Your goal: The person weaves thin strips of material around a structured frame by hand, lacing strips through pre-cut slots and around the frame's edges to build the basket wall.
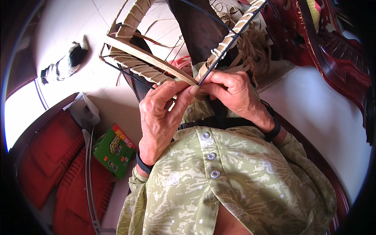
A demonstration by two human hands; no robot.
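Note:
A black wire frame (236, 34), partly wrapped with flat tan strips, lies over my lap with one corner toward me. My left hand (158, 113) is closed at that corner, its thumb and fingers pinching a flat tan strip (152, 58) that runs taut to the far left side. Close against it, my right hand (233, 92) pinches the wrapped wire side by the same corner. The fingertips of both hands nearly meet and hide the corner itself. Pale wrapping (135, 17) winds round the far left side too.
Loose tan strips (254, 51) lie heaped beyond my right hand. Carved dark red wooden furniture (325, 51) stands at the right. A black-and-white animal (66, 64) lies on the tiled floor. At the left are red cushions (64, 149) and a green box (114, 150).

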